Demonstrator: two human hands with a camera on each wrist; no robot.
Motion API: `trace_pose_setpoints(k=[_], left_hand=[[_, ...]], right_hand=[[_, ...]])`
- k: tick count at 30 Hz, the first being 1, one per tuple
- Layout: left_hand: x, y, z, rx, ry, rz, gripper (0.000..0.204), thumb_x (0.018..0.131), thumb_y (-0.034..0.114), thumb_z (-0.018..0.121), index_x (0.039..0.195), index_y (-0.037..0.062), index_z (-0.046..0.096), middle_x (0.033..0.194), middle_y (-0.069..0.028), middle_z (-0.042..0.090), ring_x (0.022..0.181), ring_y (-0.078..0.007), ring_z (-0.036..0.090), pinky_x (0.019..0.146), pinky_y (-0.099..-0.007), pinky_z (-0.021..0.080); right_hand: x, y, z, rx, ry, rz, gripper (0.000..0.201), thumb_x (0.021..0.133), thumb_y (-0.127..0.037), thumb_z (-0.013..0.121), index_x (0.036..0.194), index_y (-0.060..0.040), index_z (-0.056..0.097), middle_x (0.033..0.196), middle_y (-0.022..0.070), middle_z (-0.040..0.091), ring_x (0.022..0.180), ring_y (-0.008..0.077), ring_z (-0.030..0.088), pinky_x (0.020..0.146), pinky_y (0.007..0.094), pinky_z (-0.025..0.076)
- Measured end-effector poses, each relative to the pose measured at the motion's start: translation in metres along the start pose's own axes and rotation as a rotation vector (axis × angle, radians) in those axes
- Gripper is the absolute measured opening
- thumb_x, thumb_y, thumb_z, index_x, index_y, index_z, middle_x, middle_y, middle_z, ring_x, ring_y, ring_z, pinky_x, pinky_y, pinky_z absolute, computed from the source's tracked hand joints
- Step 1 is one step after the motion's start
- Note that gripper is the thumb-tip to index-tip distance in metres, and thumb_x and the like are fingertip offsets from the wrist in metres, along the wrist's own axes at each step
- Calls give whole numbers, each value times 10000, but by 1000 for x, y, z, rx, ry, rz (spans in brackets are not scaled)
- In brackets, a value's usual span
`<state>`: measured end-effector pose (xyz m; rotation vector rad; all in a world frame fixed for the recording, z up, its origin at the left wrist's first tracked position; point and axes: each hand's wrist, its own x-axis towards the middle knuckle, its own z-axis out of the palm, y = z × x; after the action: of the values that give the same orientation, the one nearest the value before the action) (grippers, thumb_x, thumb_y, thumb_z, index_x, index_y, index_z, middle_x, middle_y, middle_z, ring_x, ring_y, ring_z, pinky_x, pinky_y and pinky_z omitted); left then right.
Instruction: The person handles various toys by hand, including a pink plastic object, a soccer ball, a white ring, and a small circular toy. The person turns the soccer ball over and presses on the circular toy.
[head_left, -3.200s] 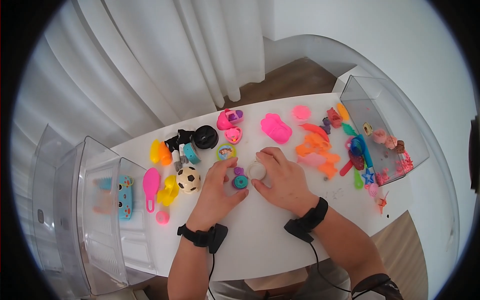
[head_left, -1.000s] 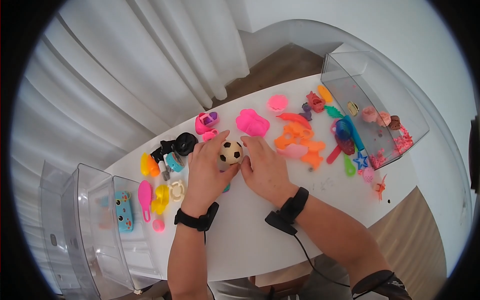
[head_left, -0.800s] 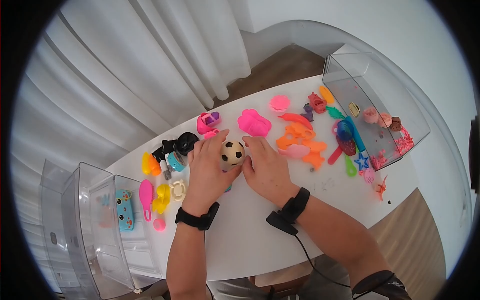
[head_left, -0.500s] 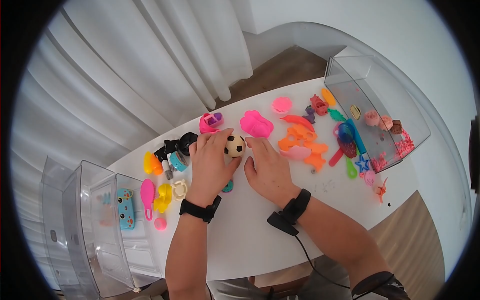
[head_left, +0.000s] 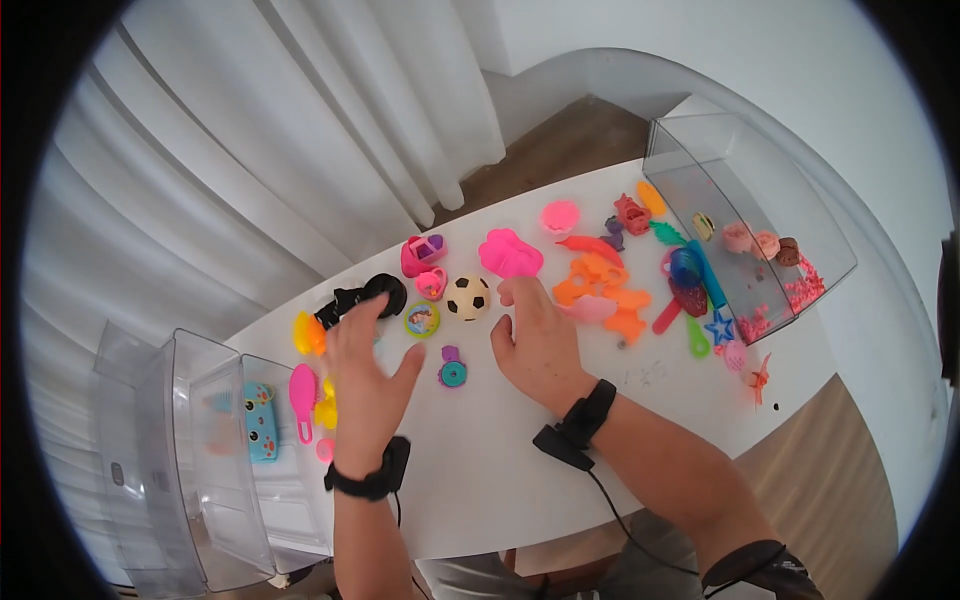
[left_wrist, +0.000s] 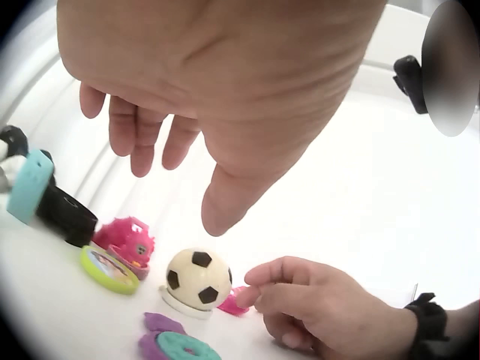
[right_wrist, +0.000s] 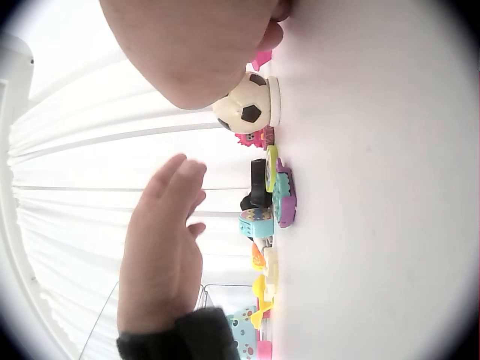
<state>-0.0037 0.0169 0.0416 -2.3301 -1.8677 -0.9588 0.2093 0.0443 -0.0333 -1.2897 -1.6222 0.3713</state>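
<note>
A toy soccer ball (head_left: 468, 298) sits on a low cream ring (left_wrist: 184, 304) near the middle of the table. To its right, my right hand (head_left: 540, 345) rests with loosely bent fingers, holding nothing; its fingertips are close to the ball in the left wrist view. My left hand (head_left: 368, 375) is raised left of the ball, fingers spread and thumb apart, with nothing in it. It covers some toys on that side. In front of the ball lies a purple and teal toy (head_left: 453, 373), and to its left a green-rimmed picture disc (head_left: 422, 319).
Clear plastic bins (head_left: 205, 450) stand at the left, with a blue spotted case (head_left: 261, 422) and pink brush (head_left: 303, 400) beside them. A pink cloud-shaped mould (head_left: 511, 254) and orange pieces (head_left: 590, 280) lie behind. At right is a clear box (head_left: 750, 230) holding small pieces.
Earlier both hands were around the cream ring, with the ball farther left. The ball then came to the middle between both hands. Now my left hand has let go and moved left.
</note>
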Motion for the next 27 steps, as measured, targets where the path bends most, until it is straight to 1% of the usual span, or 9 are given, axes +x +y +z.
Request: trace_pose_setpoints(k=[1, 5, 7, 11, 14, 18, 21, 25, 27], left_hand=[[-12, -8, -6, 28, 7, -58, 625, 787, 162, 863, 1368, 111, 639, 1324, -98, 651, 1272, -348, 533, 1095, -504, 387], [-53, -29, -14, 102, -60, -141, 553, 792, 145, 854, 1308, 97, 662, 1304, -108, 657, 1247, -346, 550, 1076, -484, 413], [-63, -32, -6, -35, -91, -249, 542, 783, 136, 856, 1287, 87, 662, 1281, -115, 662, 1210, -349, 576, 1055, -460, 437], [-60, -7, 18, -219, -161, -65, 575, 782, 146, 863, 1306, 70, 638, 1238, -140, 647, 1175, -371, 605, 1016, -469, 487], [-46, 15, 24, -230, -238, -175, 554, 797, 158, 863, 1277, 54, 607, 1218, -156, 624, 1140, -381, 645, 955, -472, 539], [-39, 15, 36, -178, -231, -164, 511, 826, 170, 847, 1240, 48, 574, 1200, -162, 608, 1055, -388, 691, 856, -468, 582], [-39, 16, 39, -196, -276, -172, 431, 874, 136, 807, 1227, 48, 576, 1150, -152, 610, 1028, -358, 689, 852, -440, 579], [-36, 19, 36, -232, -265, -35, 309, 946, 94, 724, 1217, 43, 585, 1137, -176, 632, 959, -372, 702, 808, -444, 575], [-35, 13, 38, -277, -233, -6, 242, 978, 87, 689, 1194, 34, 594, 1104, -187, 646, 941, -378, 700, 791, -441, 572]], right_hand=[[-1, 1, 1, 6, 6, 1, 372, 878, -5, 651, 1231, -62, 545, 1103, 154, 637, 860, 378, 704, 711, 484, 570], [-1, -1, -1, 38, -20, 56, 287, 875, -13, 662, 1118, -70, 520, 978, 133, 654, 812, 348, 696, 682, 465, 548], [-1, -4, -5, 42, -52, 77, 274, 878, -21, 665, 1101, -73, 515, 927, 125, 659, 796, 333, 694, 670, 454, 540], [-11, -6, -12, 37, -78, 94, 259, 897, -57, 674, 1099, -91, 516, 813, 92, 665, 755, 296, 703, 655, 424, 535], [-18, -18, -21, 14, -148, 85, 244, 904, -73, 675, 1092, -100, 520, 770, 74, 671, 717, 284, 705, 640, 414, 536], [-22, -22, -20, 12, -234, 57, 230, 900, -65, 668, 1098, -100, 558, 743, 75, 677, 684, 294, 703, 625, 416, 541], [-21, -23, -20, 0, -261, 22, 296, 887, -60, 669, 1174, -101, 608, 822, 90, 702, 716, 304, 707, 633, 430, 548], [-24, -18, -16, 4, -205, -115, 391, 875, -62, 676, 1260, -111, 628, 900, 92, 702, 729, 308, 698, 636, 437, 554], [-22, -24, -21, -49, -321, -131, 392, 875, -85, 690, 1263, -116, 645, 960, 83, 670, 739, 305, 687, 637, 429, 556]])
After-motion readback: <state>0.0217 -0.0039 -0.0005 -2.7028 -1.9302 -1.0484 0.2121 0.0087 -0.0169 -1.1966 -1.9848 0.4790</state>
